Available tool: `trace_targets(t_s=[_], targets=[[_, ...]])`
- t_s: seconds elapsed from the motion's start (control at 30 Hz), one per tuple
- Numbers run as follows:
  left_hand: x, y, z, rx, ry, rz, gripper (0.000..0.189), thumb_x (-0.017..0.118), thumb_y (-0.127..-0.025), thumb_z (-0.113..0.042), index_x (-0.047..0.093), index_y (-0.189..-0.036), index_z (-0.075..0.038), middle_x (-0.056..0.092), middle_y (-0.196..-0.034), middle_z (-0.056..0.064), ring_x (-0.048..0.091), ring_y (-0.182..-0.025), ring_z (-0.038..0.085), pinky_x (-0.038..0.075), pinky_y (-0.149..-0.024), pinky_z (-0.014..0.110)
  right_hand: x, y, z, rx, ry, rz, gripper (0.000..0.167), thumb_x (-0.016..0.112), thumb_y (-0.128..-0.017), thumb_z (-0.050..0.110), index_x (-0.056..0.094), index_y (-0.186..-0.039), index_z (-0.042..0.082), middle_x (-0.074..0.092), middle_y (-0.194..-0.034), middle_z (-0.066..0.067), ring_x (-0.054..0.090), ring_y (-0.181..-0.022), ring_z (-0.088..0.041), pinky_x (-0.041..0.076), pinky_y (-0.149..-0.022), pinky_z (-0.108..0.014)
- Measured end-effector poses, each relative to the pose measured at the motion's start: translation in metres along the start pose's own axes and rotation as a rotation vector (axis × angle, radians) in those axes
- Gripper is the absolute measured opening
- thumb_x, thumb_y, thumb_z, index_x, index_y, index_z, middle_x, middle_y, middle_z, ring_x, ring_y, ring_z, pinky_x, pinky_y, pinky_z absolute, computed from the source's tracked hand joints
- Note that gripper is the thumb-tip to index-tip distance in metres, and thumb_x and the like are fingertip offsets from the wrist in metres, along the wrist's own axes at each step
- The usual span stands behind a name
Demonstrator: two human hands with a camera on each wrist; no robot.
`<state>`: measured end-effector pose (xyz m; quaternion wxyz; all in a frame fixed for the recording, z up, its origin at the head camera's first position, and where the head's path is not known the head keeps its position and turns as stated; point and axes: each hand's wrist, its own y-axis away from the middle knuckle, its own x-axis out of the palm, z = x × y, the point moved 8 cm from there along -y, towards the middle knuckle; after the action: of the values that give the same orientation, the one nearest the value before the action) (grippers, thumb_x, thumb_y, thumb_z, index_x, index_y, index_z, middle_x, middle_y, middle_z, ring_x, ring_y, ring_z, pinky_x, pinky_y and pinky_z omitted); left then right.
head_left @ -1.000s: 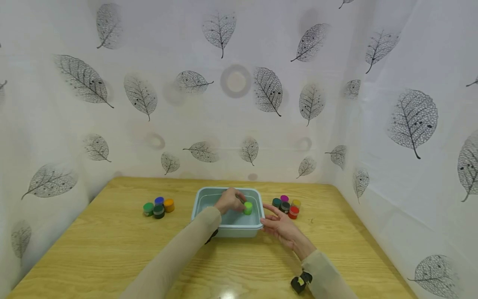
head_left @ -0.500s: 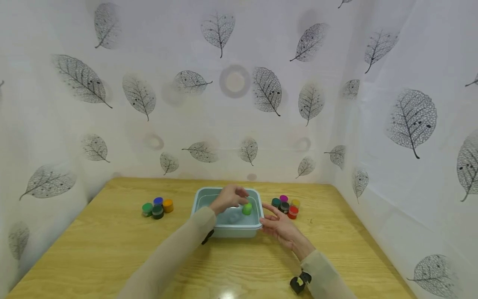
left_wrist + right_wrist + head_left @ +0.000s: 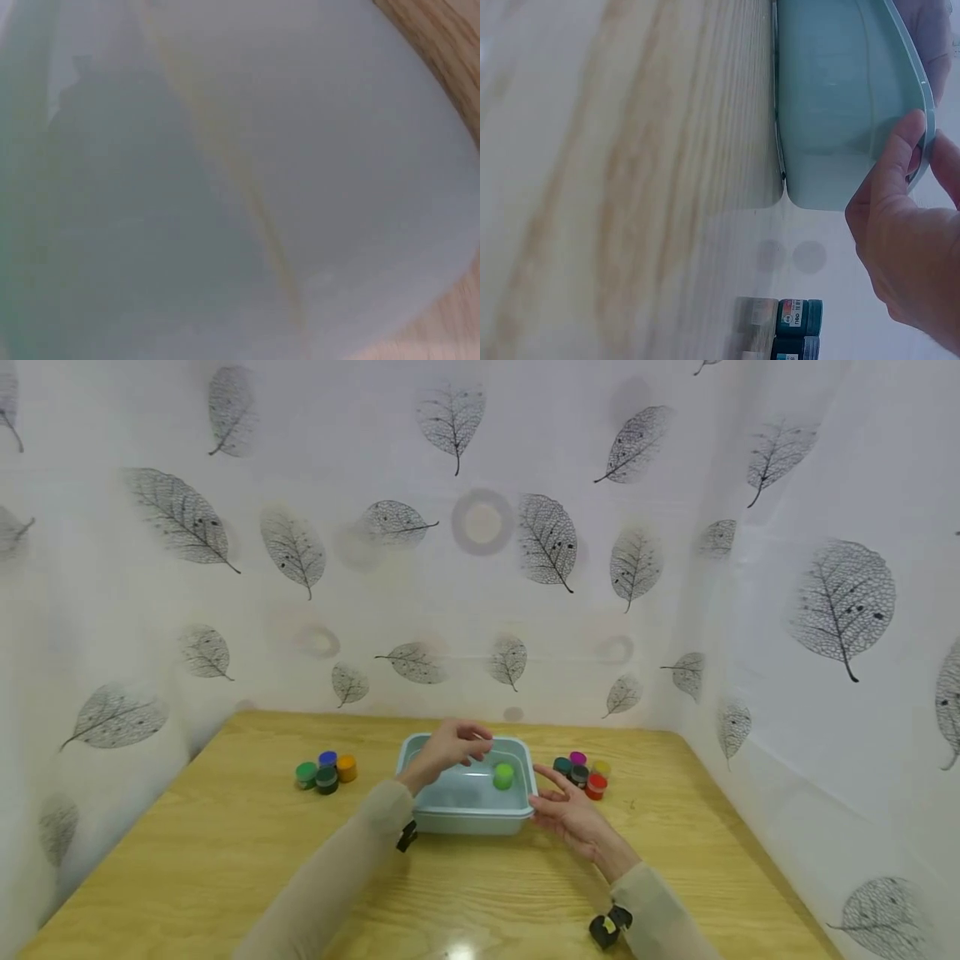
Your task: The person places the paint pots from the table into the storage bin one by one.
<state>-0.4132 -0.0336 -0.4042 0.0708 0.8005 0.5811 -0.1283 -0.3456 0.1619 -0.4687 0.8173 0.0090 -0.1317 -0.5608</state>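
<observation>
A pale blue-green plastic basin stands mid-table. Inside it, toward the right, is a paint jar with a light green lid. My left hand hovers over the basin's left and back part, fingers loosely bent, nothing in them, apart from the jar. The basin's wall fills the left wrist view, blurred. At the front right corner my right hand holds the basin by its rim, thumb on the front side and a finger along the right side. The right wrist view shows the right hand at that corner.
Left of the basin, several paint jars with green, blue, orange and dark lids stand together. Another cluster of paint jars, including a red one, is behind the right hand. A leaf-print curtain borders the wooden table.
My left hand has come off the green paint jar and moved up and to the left. The jar now stands in the basin. My right hand stays at the rim; the head view has shifted slightly.
</observation>
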Motion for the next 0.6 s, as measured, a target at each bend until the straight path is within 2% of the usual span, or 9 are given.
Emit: trace_targets(t_s=[0.27,0.47,0.6], targets=[[-0.027,0.010,0.002,0.019,-0.004,-0.031,0.026,0.066,-0.094,-0.018,0.067,-0.112,0.001,0.069,-0.104,0.024,0.068,-0.090,0.036,0.059,-0.078,0.044,-0.001,0.003,0.000,0.004,-0.024,0.000,0.071,0.063,-0.095,0.007,0.026,-0.155,0.015,0.056,-0.120,-0.014,0.067,-0.093,-0.015,0.057,-0.090,-0.031],[-0.056,0.024,0.006,0.002,0.040,-0.084,0.023,0.063,-0.097,-0.019,0.067,-0.113,-0.003,0.070,-0.106,0.021,0.068,-0.089,0.031,0.058,-0.083,0.047,0.001,0.002,0.001,0.015,-0.023,0.004,0.071,0.064,-0.095,0.008,0.027,-0.155,0.014,0.055,-0.118,-0.013,0.067,-0.094,-0.015,0.056,-0.094,-0.034],[-0.073,0.034,0.012,-0.012,0.052,-0.093,0.026,0.060,-0.099,-0.024,0.065,-0.117,-0.005,0.068,-0.111,0.021,0.066,-0.086,0.021,0.057,-0.085,0.044,0.001,0.001,0.003,0.012,-0.014,-0.008,0.071,0.064,-0.095,0.008,0.028,-0.155,0.014,0.055,-0.116,-0.012,0.067,-0.092,-0.015,0.057,-0.091,-0.033]])
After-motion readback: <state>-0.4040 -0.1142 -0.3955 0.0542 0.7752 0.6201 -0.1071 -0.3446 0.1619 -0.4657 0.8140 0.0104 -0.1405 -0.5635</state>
